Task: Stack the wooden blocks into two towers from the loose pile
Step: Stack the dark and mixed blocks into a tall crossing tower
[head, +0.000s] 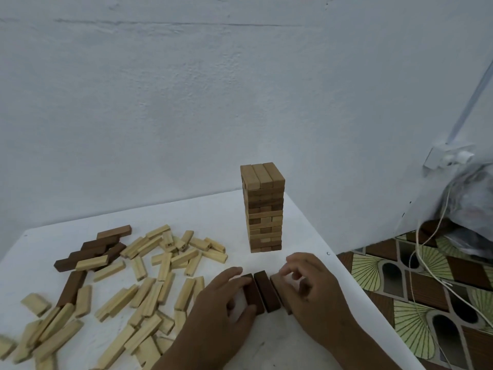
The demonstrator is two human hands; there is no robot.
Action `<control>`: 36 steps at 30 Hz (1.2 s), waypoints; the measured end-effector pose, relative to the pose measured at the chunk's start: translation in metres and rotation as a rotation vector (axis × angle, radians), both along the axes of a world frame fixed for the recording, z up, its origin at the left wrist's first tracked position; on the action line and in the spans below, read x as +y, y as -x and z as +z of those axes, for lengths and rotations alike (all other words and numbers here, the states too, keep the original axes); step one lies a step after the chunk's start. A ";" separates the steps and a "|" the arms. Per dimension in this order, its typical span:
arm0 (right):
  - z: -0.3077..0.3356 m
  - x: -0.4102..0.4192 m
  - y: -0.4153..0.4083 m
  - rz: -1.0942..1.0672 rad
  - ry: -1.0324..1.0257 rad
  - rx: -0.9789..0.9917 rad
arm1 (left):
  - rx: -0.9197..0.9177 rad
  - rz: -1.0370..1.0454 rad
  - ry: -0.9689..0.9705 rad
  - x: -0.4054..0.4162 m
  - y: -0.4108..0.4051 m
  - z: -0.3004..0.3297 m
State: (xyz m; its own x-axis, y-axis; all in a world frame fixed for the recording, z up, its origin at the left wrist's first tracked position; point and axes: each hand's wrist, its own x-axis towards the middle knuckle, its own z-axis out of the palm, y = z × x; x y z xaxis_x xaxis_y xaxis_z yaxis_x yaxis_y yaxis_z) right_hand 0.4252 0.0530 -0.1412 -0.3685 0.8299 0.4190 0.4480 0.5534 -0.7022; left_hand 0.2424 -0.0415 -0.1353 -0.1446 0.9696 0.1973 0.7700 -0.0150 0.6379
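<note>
A finished tower (264, 209) of light and dark wooden blocks stands at the back right of the white table (293, 231). In front of it three dark brown blocks (266, 292) lie side by side. My left hand (216, 311) holds the leftmost block, fingers over its far end and thumb at its near side. My right hand (312, 284) has curled fingers on the rightmost, lighter brown block (277, 283). The loose pile (138, 284) of pale blocks spreads over the table's left half, with several dark blocks (93, 252) at its far left.
The table's right edge (373, 303) runs diagonally close to my right hand. Beyond it lie a patterned floor mat (426, 289), white cables (437, 276) and a plastic bag (469, 204). A white wall rises behind the table.
</note>
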 end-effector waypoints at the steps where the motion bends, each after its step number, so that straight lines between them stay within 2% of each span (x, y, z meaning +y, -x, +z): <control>1: -0.001 0.001 0.000 0.023 -0.023 -0.016 | -0.001 -0.014 -0.013 -0.001 0.000 -0.001; 7: 0.001 0.001 0.002 0.088 -0.175 -0.030 | -0.002 -0.046 -0.012 0.001 0.004 -0.003; 14: 0.013 0.001 -0.005 0.274 0.104 -0.109 | -0.032 -0.099 0.054 0.005 0.010 0.009; 19: 0.015 0.002 -0.002 0.284 0.101 -0.227 | -0.030 -0.176 0.101 0.009 0.013 0.014; 36: 0.013 -0.003 0.004 0.272 0.073 -0.245 | -0.093 -0.124 0.128 0.005 0.018 0.018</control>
